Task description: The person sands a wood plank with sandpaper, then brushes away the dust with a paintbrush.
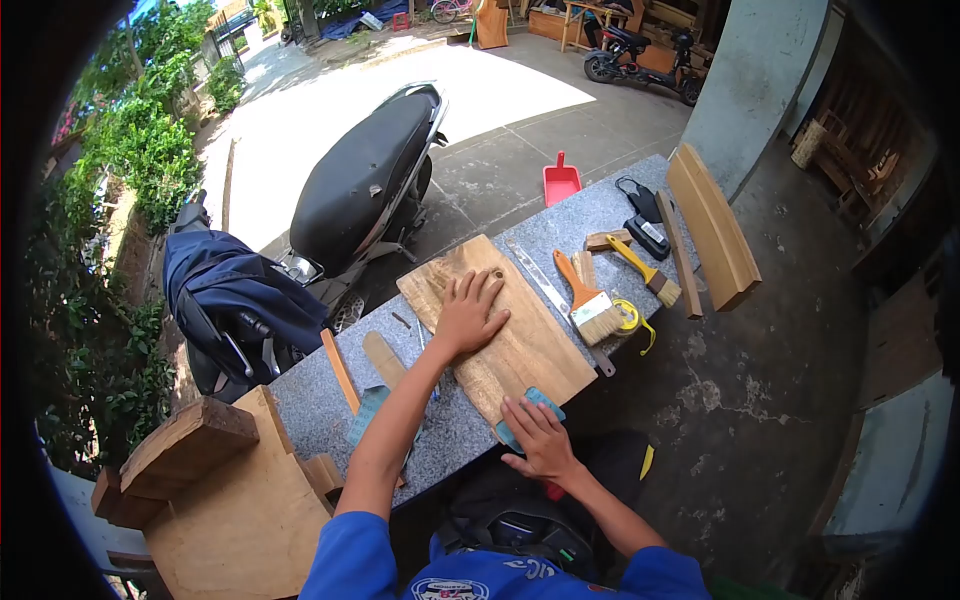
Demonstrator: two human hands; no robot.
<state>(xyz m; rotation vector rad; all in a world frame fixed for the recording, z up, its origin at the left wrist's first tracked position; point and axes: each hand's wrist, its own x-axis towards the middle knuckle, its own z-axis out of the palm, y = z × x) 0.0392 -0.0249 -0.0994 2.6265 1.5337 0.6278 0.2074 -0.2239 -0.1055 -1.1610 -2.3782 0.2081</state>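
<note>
From the head view, a wide wooden board [540,335] lies flat on the granite tabletop [455,455]. The left hand [468,318] is spread open on its face, near the knot; the right hand [540,440] grips a teal abrasive sheet [545,401] against the board's near corner, though its fingers partly hide the sheet. Just beside the board lie a steel ruler [540,279] and an orange-handled paintbrush [594,310]. The step in hand looks like sanding that corner; the next stroke would call for even pressure on the sheet, with the left hand bracing the board.
</note>
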